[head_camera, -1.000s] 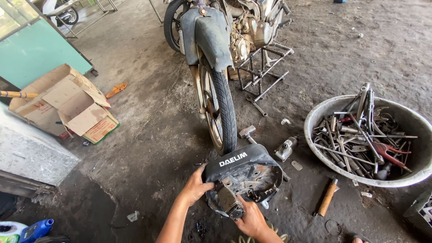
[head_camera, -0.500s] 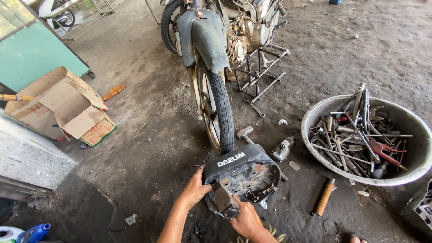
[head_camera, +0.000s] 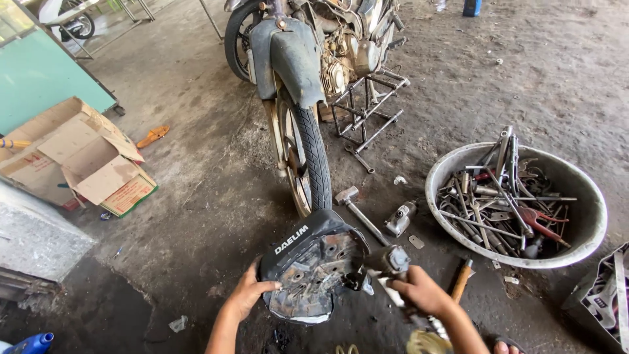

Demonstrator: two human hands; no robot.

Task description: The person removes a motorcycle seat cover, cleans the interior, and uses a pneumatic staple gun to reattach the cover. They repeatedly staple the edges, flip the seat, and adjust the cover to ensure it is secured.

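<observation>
The left hand (head_camera: 247,296) grips the edge of a black motorcycle seat (head_camera: 313,262) upturned on the concrete floor (head_camera: 196,196); the right hand (head_camera: 422,292) is clamped on a tool (head_camera: 388,260) against it. A metal basin (head_camera: 576,242) holds wrenches. Beyond stands a motorcycle (head_camera: 308,72) and an open cardboard box (head_camera: 72,157).

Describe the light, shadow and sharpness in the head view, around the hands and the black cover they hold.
Head view: soft daylight, brightest on the bare ground at the upper right; the oily floor at the lower left lies dark. No harsh glare. The black cover and left hand are fairly sharp; the right hand and the grey tool it holds look slightly smeared. The tool basin curves a little near the edge.
</observation>
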